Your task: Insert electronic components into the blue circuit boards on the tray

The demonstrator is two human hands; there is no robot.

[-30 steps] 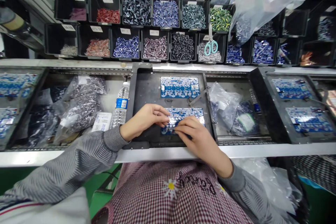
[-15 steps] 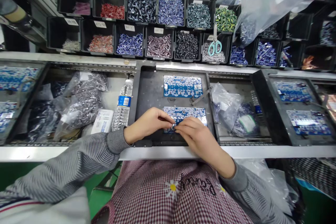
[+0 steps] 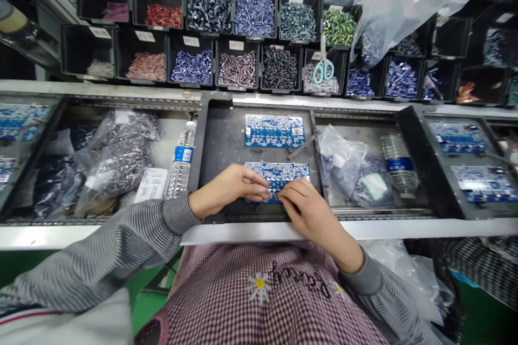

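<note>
Two blue circuit boards lie in a dark tray before me, the far board (image 3: 274, 130) above the near board (image 3: 275, 168). Over the left part of the near board is my left hand (image 3: 238, 187), its fingers pressed together and pointing right. My right hand (image 3: 309, 205) rests its bent fingertips on the board's lower right part, thumb close to the forefinger. Anything small between either hand's fingertips is hidden. Small components stand in a row on the near board between the hands.
Black bins (image 3: 237, 64) of sorted components line the back, with scissors (image 3: 323, 67) standing in one. A water bottle (image 3: 182, 159) and bagged parts (image 3: 121, 151) lie left of the tray. Right are more bags (image 3: 343, 159), another bottle (image 3: 399, 164) and a neighbouring tray (image 3: 429, 172).
My hands have moved slightly apart, showing more of the near board. The neighbouring right tray has shifted right, uncovering the bottle. Another person's hand appears by the hanging plastic at top right.
</note>
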